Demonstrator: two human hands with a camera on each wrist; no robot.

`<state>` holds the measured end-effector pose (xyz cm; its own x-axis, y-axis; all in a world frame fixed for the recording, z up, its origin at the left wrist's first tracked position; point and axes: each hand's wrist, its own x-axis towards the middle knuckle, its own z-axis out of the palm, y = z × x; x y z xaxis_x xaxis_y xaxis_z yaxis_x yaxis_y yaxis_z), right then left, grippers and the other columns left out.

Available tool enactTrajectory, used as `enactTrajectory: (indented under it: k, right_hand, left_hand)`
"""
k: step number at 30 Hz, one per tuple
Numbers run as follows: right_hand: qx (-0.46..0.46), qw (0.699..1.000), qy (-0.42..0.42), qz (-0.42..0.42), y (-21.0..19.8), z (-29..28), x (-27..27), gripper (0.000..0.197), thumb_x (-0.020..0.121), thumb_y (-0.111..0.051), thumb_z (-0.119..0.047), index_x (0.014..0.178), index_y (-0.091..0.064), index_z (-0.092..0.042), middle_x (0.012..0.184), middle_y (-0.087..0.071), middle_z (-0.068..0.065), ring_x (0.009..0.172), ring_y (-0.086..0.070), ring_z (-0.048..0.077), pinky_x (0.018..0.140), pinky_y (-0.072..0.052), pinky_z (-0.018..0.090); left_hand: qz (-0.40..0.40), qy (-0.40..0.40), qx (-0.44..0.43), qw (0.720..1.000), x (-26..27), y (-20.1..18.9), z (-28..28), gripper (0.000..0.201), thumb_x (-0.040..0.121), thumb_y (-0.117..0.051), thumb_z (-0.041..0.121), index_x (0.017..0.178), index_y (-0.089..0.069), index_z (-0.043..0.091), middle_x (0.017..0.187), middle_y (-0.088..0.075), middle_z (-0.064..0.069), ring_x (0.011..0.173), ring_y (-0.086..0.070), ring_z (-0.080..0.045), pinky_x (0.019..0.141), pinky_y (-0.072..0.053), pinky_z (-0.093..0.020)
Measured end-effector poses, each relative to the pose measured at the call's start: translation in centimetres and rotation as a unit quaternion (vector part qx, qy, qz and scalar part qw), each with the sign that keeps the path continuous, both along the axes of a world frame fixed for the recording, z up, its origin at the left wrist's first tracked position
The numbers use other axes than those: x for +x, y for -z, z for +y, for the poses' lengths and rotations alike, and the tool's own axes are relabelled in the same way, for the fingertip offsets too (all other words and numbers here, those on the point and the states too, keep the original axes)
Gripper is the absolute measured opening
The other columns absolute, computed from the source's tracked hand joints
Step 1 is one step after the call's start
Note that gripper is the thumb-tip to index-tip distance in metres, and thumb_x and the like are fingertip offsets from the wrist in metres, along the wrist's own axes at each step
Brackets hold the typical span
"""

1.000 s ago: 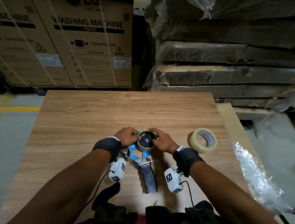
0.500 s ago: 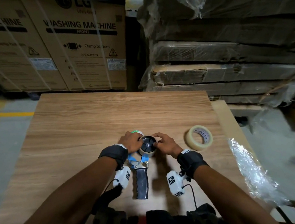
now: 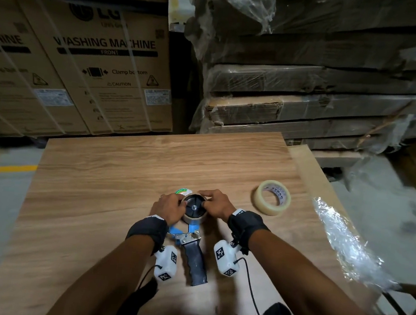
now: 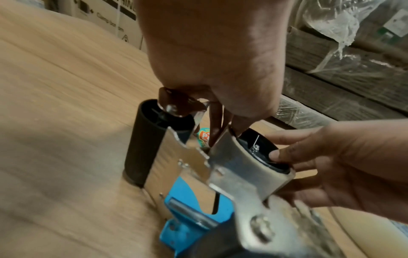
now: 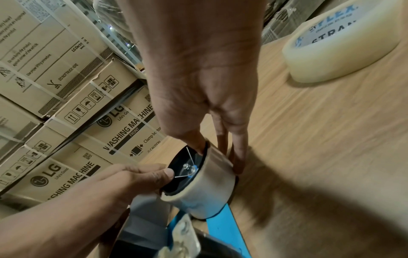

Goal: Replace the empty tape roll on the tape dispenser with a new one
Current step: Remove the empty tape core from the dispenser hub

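A wooden table [image 3: 118, 198] fills the lower half of the head view. Behind it, at 11 o'clock, stand strapped washing machine cartons [image 3: 103, 66]; at 1 o'clock sits a stack of flat boxes in plastic wrap [image 3: 314, 92]. A crumpled strip of clear plastic film [image 3: 343, 242] lies along the table's right edge at 3 o'clock.

Near the table's centre a tape dispenser [image 3: 194, 250] lies on its side, its dark handle pointing to 6 o'clock and its blue and metal frame towards 12. On its black hub sits the empty tape roll [image 3: 193, 209], a thin pale core. The left hand [image 3: 169, 206] grips the core from 9 o'clock, thumb on the hub face and fingers curled behind. The right hand [image 3: 218, 205] grips it from 3 o'clock, thumb on the rim and fingers down the far side.

The new tape roll [image 3: 272, 197], thick and clear, lies flat on the table at 2 o'clock from the hands, well apart from them.
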<state>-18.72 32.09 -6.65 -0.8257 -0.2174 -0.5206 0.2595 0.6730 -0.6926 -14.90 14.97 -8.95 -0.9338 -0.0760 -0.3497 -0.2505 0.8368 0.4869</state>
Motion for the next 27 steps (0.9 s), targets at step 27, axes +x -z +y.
enactTrajectory:
  k: [27]
  right_hand:
    - [0.026, 0.992, -0.01, 0.12, 1.0, -0.1, 0.9, 0.048, 0.077, -0.058, -0.013, 0.123, -0.073, -0.012, 0.121, -0.074, 0.014, 0.121, -0.063, 0.034, 0.104, -0.051, 0.036]
  left_hand:
    - [0.107, -0.079, -0.054, 0.99, 1.7, 0.4, 0.8, 0.045, 0.082, -0.052, 0.048, 0.12, -0.07, 0.033, 0.113, -0.075, -0.002, 0.112, -0.061, -0.027, 0.097, -0.046, -0.039]
